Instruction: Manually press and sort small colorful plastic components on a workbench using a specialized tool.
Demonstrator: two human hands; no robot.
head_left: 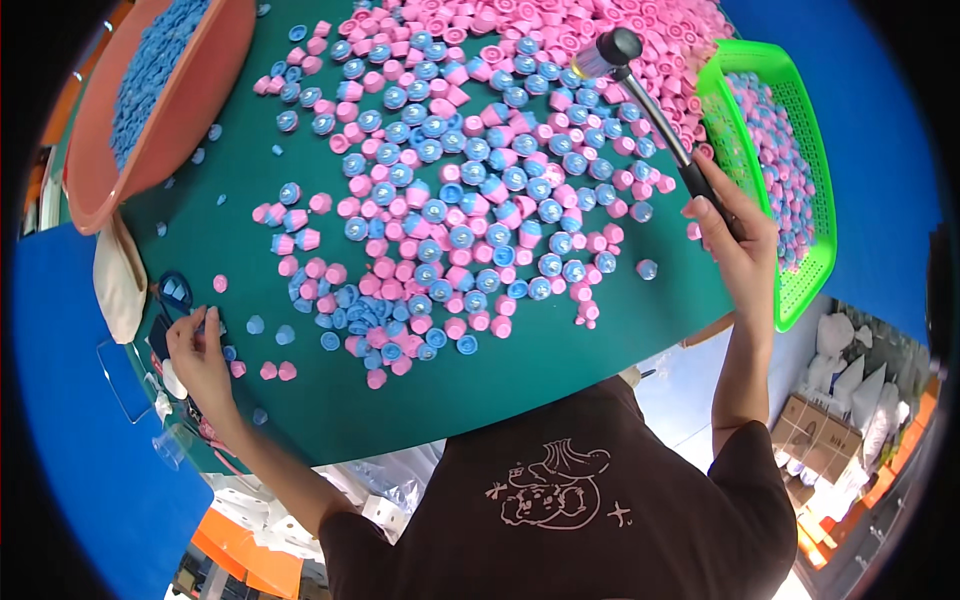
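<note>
In my raised right hand is a mallet with a black head, a pale yellowish face and a metal shaft. My fingers wrap round its black grip, and the head hangs over the heap. At the table's left edge rests my left hand, fingers loosely bent with a small gap at the thumb; nothing shows between them. Scissors with dark handles lie just beyond it. Small pink cups with blue tops cover the table's middle. Loose blue caps gather at the near side.
A large reddish-orange basin of blue pieces stands far left. A green basket holding pink-and-blue pieces sits at the right edge. Plain pink pieces pile up at the back. A cream pouch lies near the basin; a cardboard box is lower right.
</note>
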